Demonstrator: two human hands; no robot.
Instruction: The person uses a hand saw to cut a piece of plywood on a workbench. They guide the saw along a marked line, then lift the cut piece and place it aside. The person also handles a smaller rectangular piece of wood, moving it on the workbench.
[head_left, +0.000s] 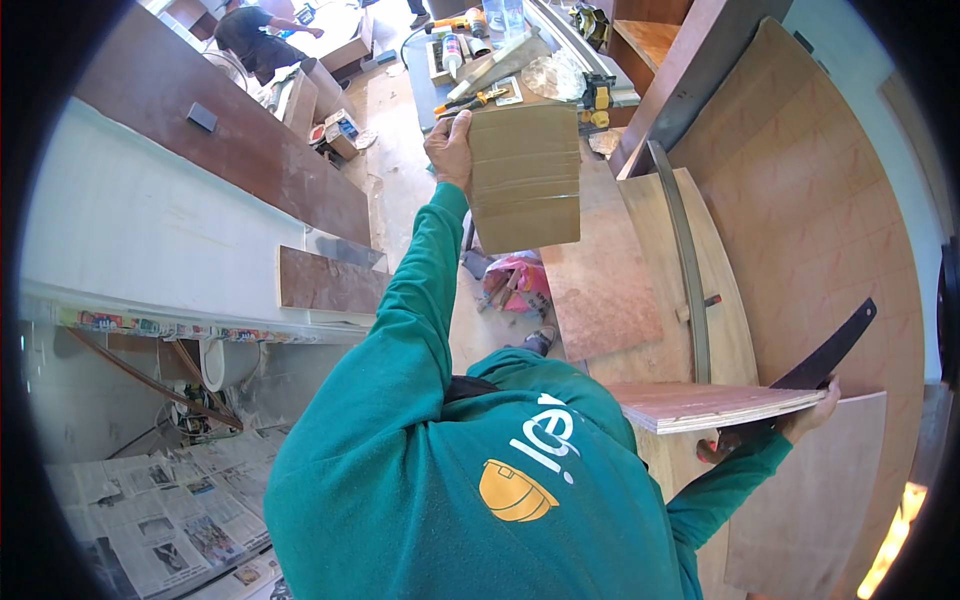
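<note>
My left hand point(449, 155), arm stretched forward, is closed on the left edge of a brown cardboard piece point(525, 185) with clear tape across it. It is held up in front of a cluttered worktable. At the lower right, my right hand point(815, 412) is closed round the end of a plywood board point(725, 402), which juts out level beside my body. A handsaw with a dark blade point(838, 345) passes beneath that board by the same hand. The board hides part of the saw, so I cannot tell whether my fingers also grip it.
Tools, a glue tube point(452, 55) and an orange drill point(474, 20) crowd the worktable point(425, 95). Plywood sheets point(605, 285) lean and lie to my right. A pink bag point(515, 285) sits on the floor near my shoe. Another person point(255, 40) works at far left.
</note>
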